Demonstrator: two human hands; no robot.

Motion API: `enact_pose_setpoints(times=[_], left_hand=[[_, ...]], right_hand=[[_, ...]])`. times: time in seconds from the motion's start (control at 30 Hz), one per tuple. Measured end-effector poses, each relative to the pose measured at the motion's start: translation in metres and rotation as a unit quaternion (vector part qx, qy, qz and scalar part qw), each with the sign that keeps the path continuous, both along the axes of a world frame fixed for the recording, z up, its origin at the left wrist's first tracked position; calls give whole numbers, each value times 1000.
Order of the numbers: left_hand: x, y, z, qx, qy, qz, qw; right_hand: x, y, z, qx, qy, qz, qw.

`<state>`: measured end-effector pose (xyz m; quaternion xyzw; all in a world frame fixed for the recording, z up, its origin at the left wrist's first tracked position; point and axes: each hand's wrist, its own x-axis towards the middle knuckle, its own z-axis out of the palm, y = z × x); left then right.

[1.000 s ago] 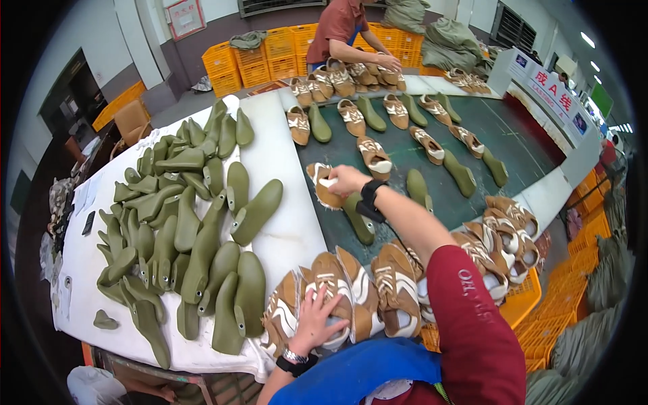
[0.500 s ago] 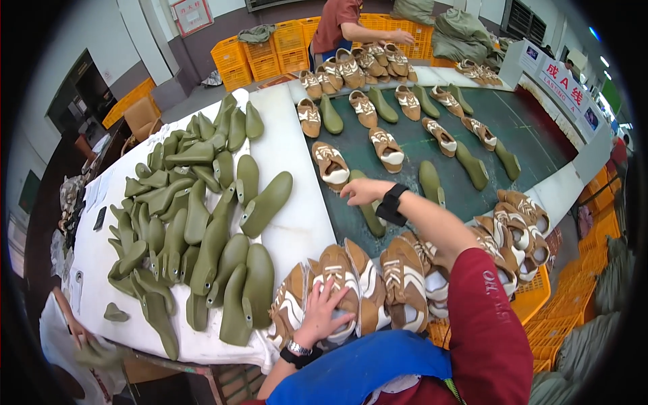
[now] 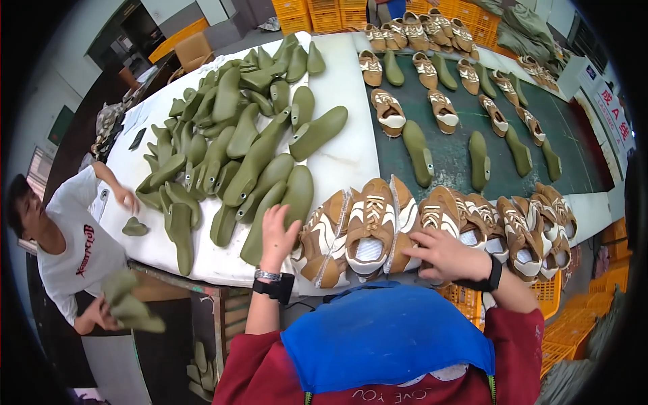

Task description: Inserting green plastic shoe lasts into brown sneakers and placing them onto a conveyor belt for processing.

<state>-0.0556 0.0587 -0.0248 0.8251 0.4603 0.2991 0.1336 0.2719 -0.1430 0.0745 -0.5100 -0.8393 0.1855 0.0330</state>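
My left hand (image 3: 275,239) is raised at the near edge of the green shoe last (image 3: 299,196) pile, left of the brown shoes. Its fingers are apart and nothing is in them. My right hand (image 3: 449,256) reaches in over the near row, fingers spread, by a brown sneaker (image 3: 439,210) with white stripes. Whether its fingertips touch a shoe I cannot tell. Between the hands stands another brown sneaker (image 3: 370,226), its pale insole showing, with more shoes packed against it.
Brown shoes and green lasts (image 3: 418,152) lie in rows on the dark green belt (image 3: 449,158). Many lasts cover the white table (image 3: 344,155). At left, a co-worker (image 3: 81,250) holds green lasts (image 3: 128,304). Orange crates (image 3: 466,297) stand below the near shoes.
My right hand has drawn back from the belt to the near shoes. My left hand has lifted off a shoe and moved left. The view has shifted, showing more of the co-worker.
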Motion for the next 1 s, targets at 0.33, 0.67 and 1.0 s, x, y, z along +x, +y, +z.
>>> enact_pose_setpoints(times=[0.33, 0.67, 1.0], left_hand=[[-37, -13, -48, -133, 109, 139, 975], [18, 46, 23, -11, 122, 103, 987], [104, 90, 10, -70, 117, -9, 991]], right_hand=[[-35, -22, -27, 89, 97, -185, 974], [-35, -26, -38, 90, 126, -217, 964], [-37, -26, -48, 117, 131, -221, 959]])
